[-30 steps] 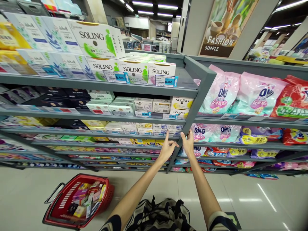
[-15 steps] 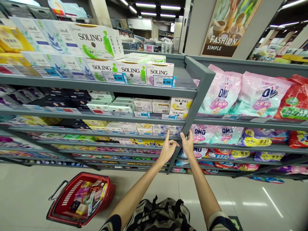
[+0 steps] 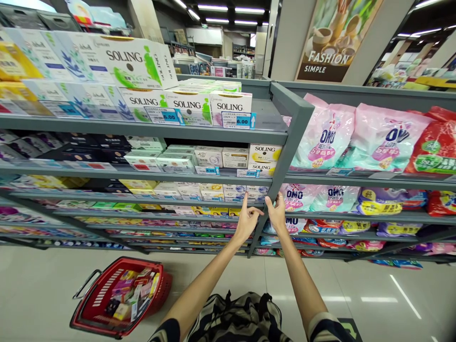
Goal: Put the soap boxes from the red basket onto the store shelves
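My left hand (image 3: 247, 219) is in front of the lower shelves, index finger stretched upward and its other fingers partly bent to the right. Its fingertip overlaps the small white soap boxes (image 3: 235, 190); whether it touches them I cannot tell. Close by on the right, my right hand (image 3: 278, 216) is raised with thumb and fingers apart, in front of the grey shelf post (image 3: 279, 171). Nothing shows in either hand. Just right of it stand OMO detergent bags (image 3: 295, 194). Above both hands are white-and-yellow SOLING boxes (image 3: 264, 153).
A red shopping basket (image 3: 156, 289) holding several packages sits on the floor at lower left. Larger SOLING boxes (image 3: 133, 61) are stacked on the top shelf. Big OMO bags (image 3: 327, 135) fill the upper right shelf. A poster (image 3: 326, 38) hangs behind.
The view has shifted slightly, so the upper shelves appear a little further left. Both hands keep nearly the same pose and place.
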